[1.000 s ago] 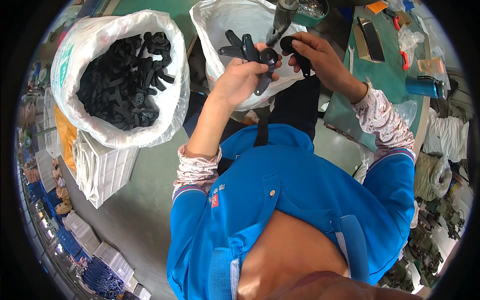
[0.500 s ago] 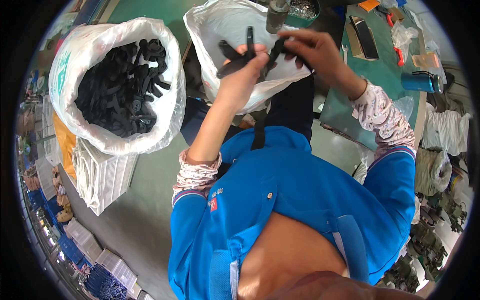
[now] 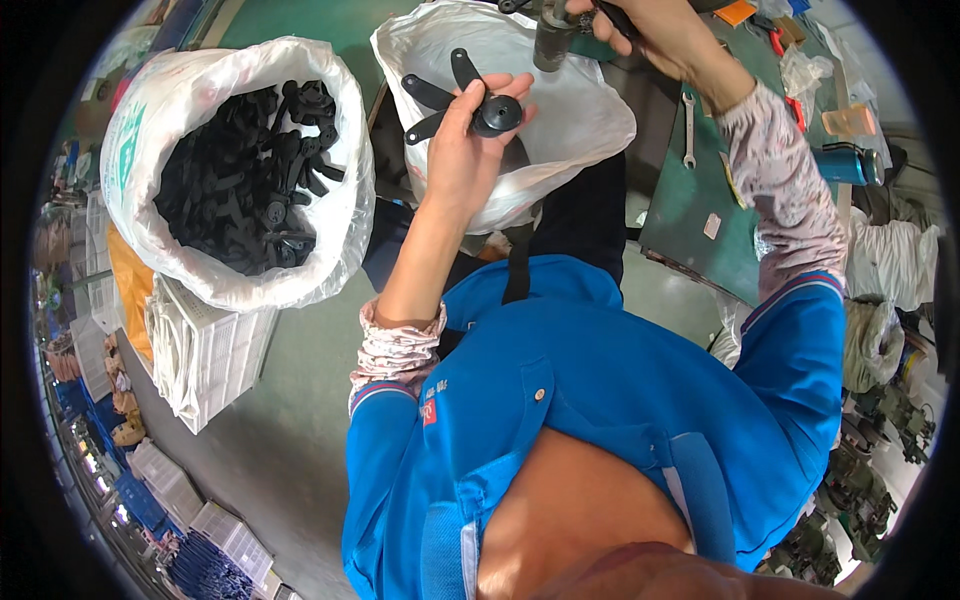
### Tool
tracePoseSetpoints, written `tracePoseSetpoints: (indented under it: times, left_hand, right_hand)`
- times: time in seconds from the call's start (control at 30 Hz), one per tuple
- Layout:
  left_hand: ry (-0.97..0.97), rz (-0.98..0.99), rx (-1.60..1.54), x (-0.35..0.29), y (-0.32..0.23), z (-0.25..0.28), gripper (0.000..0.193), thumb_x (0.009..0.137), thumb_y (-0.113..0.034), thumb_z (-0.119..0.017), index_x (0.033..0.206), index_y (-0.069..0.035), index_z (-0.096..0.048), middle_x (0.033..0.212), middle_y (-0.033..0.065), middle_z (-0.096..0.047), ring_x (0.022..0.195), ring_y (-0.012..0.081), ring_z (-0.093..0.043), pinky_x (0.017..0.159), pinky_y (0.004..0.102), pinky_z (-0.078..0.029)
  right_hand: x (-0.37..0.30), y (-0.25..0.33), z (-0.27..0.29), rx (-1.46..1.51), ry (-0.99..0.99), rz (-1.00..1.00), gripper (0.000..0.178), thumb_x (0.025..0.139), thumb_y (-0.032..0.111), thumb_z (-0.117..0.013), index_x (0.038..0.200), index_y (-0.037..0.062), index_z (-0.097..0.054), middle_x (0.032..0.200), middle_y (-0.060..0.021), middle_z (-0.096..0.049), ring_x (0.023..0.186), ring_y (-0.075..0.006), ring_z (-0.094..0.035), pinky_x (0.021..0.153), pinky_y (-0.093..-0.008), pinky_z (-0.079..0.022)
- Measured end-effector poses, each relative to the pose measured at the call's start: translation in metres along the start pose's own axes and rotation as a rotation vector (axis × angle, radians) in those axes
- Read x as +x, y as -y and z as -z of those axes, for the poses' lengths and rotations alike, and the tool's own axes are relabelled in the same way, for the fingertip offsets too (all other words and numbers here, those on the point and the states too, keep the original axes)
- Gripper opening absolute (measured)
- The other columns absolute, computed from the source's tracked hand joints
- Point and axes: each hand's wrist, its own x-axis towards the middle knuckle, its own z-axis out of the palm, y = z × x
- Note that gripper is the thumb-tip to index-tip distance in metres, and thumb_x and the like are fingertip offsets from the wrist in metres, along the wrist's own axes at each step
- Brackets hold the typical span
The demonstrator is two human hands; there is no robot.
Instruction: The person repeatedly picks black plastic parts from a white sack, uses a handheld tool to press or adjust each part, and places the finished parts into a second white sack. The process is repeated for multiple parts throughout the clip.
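Observation:
My left hand is palm up over the mouth of a white plastic bag, closed around several black lever-like parts. Their slim arms fan out to the left, and a round black hub rests across the fingers. Further up and to the right, my right hand grips a black lever-like part between thumb and fingers. It is beside an upright grey metal cylinder; the frame's top edge cuts off part of this area.
To the left stands a white plastic bag full of similar black parts. Below it is a white slatted crate. On the green table at right lie a wrench and a blue flask.
My right hand has moved up and right, away from my left hand, beside the metal cylinder. My left hand has turned its palm up, with the black parts now fanned out.

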Motion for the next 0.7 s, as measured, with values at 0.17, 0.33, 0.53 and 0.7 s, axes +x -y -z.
tracePoseSetpoints:
  times: [0.17,0.33,0.53,0.7]
  left_hand:
    - [-0.005,-0.080,0.042,0.005,0.003,-0.003,0.035,0.099,-0.024,-0.041,0.111,0.004,-0.056,0.122,0.0215,-0.057,0.119,0.0272,-0.051,0.104,0.0438,-0.039]
    - [0.027,-0.010,0.146,0.000,0.010,-0.009,0.035,0.100,-0.034,-0.040,0.113,-0.005,-0.054,0.125,0.0164,-0.056,0.113,0.0189,-0.052,0.097,0.0351,-0.041]
    - [0.020,-0.106,0.113,0.006,0.011,-0.001,0.047,0.098,-0.051,-0.033,0.099,-0.008,-0.052,0.126,0.0158,-0.053,0.118,0.0213,-0.047,0.100,0.0393,-0.038]
    - [0.032,-0.152,0.344,0.000,0.021,-0.009,0.043,0.098,-0.052,-0.034,0.107,-0.012,-0.047,0.136,0.0129,-0.044,0.118,0.0193,-0.044,0.098,0.0378,-0.038]
  right_hand:
    - [-0.050,-0.071,0.002,-0.145,0.109,0.098,0.035,0.093,0.030,-0.058,0.114,0.0027,-0.055,0.100,-0.0092,-0.065,0.077,-0.0117,-0.064,0.052,-0.0218,-0.048]
    - [-0.065,-0.132,-0.026,-0.263,0.053,0.191,0.023,0.085,0.016,-0.068,0.102,0.0018,-0.059,0.093,-0.0067,-0.064,0.075,-0.0097,-0.062,0.060,-0.0206,-0.048]
    - [-0.067,-0.110,0.005,0.045,-0.022,0.572,0.016,0.090,0.001,-0.057,0.106,0.0018,-0.059,0.101,-0.0043,-0.062,0.092,-0.0129,-0.060,0.080,-0.0269,-0.051]
    - [-0.083,-0.110,-0.029,0.381,0.141,0.021,0.032,0.096,0.015,-0.052,0.127,0.0052,-0.054,0.100,-0.0062,-0.061,0.086,-0.0131,-0.060,0.074,-0.0255,-0.051]
